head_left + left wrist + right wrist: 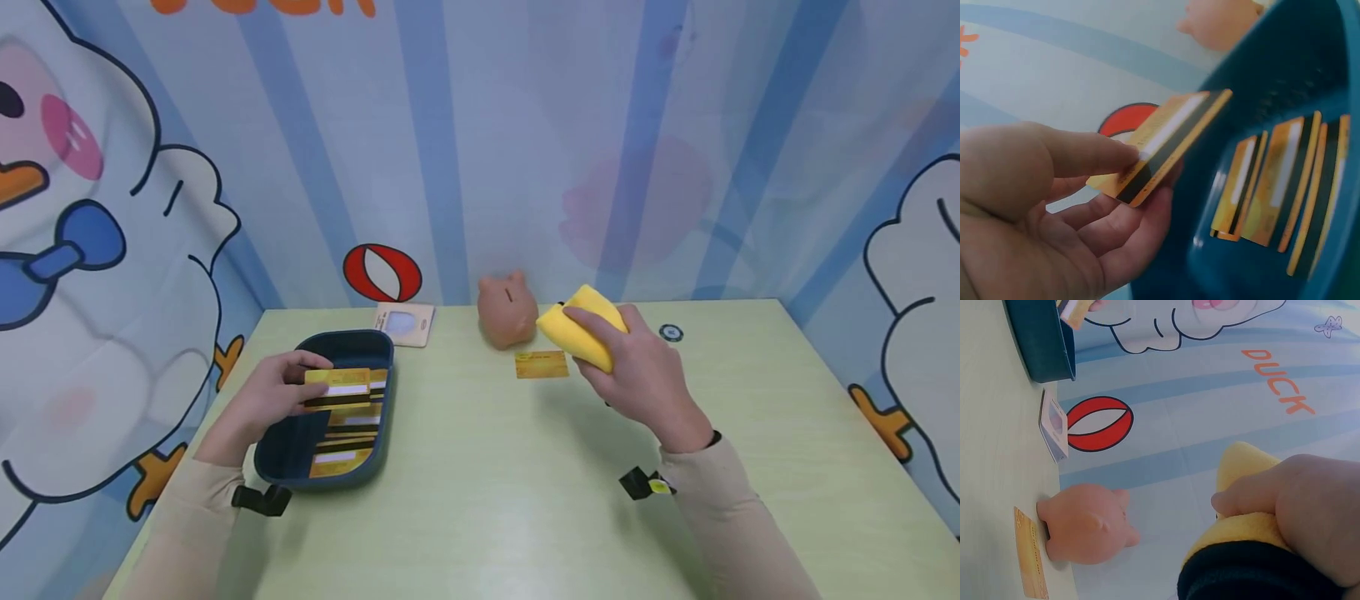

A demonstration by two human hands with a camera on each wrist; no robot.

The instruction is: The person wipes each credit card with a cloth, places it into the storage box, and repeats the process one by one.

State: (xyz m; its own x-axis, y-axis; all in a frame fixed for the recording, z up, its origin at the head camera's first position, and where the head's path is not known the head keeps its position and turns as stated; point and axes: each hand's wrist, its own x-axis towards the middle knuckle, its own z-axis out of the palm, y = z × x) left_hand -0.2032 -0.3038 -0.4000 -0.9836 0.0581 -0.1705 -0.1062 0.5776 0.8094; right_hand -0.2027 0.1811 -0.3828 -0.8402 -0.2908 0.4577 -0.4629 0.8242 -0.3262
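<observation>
My left hand (262,398) pinches a gold bank card (337,377) between thumb and fingers, over the dark blue tray (288,454). In the left wrist view the card (1166,145) shows its black stripe and white strip, with the thumb on its face. Several more gold cards (347,462) lie inside the tray. On the right, my right hand (645,371) grips a soft yellow plush thing (581,329), raised above the table. In the right wrist view this plush thing (1241,528) looks fuzzy, and the hand covers much of it.
A pink piggy bank (507,312) stands at the table's back edge, with one gold card (542,365) lying in front of it. A pale flat case (405,325) lies behind the tray. A round chip (671,333) lies at the back right. Printed cloth walls enclose the table (480,517).
</observation>
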